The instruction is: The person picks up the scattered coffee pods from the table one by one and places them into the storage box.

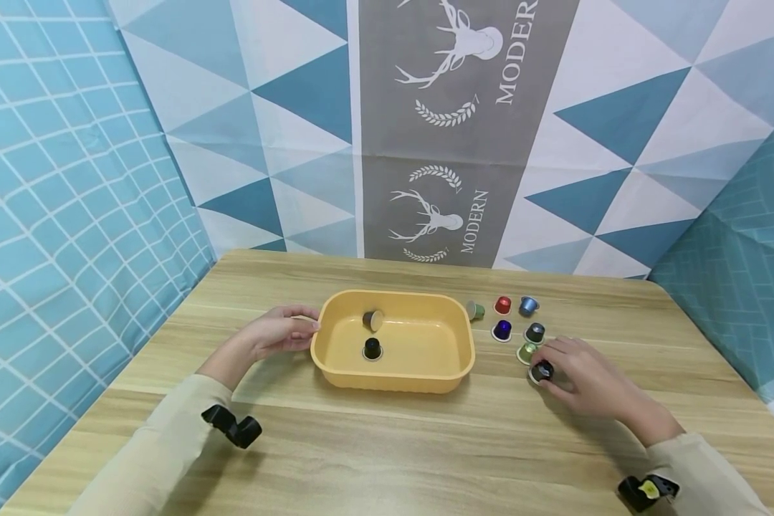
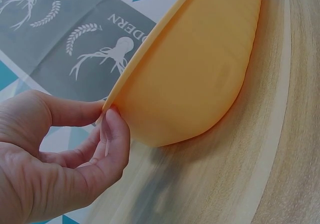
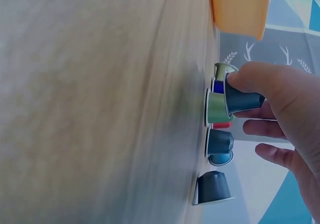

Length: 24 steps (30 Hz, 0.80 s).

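The yellow tray point(image 1: 393, 383) stands on the table with two coffee capsules inside: a black one point(image 1: 372, 349) upright and a dark one point(image 1: 368, 319) tipped on its side. My left hand point(image 1: 282, 331) pinches the tray's left rim point(image 2: 131, 74) between thumb and fingers. Off to the right, my right hand point(image 1: 577, 376) holds a dark coffee capsule point(image 3: 242, 95) between thumb and fingers. Close behind it are a light green capsule point(image 1: 526, 352) and a dark grey-green capsule point(image 1: 535, 332). Another dark capsule point(image 3: 212, 187) stands beneath the right hand, hidden in the head view.
Farther back stand a dark blue capsule point(image 1: 502, 330), a red capsule point(image 1: 503, 304) and a blue capsule point(image 1: 528, 306). A green capsule point(image 1: 476, 310) lies tipped by the tray's right side. Patterned cloth point(image 1: 309, 129) hangs behind the wooden table point(image 1: 374, 451).
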Available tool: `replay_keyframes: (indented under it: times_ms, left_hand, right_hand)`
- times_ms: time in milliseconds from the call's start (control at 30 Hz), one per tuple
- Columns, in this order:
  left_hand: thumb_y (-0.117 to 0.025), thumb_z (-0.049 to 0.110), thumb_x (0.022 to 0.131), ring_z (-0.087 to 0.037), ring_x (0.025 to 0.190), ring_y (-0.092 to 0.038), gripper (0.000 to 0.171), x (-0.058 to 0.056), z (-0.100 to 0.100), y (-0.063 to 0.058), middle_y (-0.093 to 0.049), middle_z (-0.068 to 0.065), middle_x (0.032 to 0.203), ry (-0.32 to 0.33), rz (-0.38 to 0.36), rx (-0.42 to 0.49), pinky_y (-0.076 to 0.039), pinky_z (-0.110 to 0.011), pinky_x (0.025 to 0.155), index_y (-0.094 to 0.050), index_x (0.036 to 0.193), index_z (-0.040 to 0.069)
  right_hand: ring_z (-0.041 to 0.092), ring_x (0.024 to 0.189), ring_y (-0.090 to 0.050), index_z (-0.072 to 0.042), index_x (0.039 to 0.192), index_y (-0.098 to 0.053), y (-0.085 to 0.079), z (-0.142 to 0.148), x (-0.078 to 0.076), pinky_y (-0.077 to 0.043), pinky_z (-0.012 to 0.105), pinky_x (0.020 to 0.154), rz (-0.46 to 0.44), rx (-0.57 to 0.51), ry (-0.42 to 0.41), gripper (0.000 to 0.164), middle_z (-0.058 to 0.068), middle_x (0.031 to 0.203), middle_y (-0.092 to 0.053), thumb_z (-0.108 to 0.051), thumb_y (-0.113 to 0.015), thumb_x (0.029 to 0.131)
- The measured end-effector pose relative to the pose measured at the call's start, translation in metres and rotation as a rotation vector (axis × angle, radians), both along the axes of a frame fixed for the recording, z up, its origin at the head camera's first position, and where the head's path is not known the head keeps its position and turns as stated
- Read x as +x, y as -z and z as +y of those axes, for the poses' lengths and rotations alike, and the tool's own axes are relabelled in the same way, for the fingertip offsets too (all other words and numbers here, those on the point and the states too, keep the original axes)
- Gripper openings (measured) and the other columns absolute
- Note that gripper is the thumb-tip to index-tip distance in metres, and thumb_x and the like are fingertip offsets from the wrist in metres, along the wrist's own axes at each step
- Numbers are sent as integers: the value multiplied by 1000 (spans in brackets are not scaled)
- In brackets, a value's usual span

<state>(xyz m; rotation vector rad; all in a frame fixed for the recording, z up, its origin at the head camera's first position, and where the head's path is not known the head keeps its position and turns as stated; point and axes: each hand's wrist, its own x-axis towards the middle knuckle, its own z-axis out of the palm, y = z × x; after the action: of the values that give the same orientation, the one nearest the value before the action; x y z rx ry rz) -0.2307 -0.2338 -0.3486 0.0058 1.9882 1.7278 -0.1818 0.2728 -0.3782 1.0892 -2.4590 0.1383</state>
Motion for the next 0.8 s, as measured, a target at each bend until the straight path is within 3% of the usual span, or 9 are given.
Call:
replay_keyframes:
  times_ms: [500, 800]
  left_hand:
    - [-57, 7, 93, -5, 80, -60, 36, 2, 1, -2, -59, 3, 87, -6, -3, 3, -55, -19, 74, -43, 125, -4]
    - [-57, 7, 93, -6, 80, -60, 38, 2, 1, -3, -59, 2, 87, -10, -12, 3, -55, -19, 75, -42, 126, -4]
  right_hand:
    - [8, 87, -59, -19, 94, -66, -6, -15, -7, -54, 37, 77, -29, 21, 4, 31, -11, 90, -63, -21, -83, 68]
    - [5, 83, -57, -19, 93, -66, -9, -24, -14, -53, 32, 73, -11, -2, -53, 32, -11, 89, -63, -18, -84, 66]
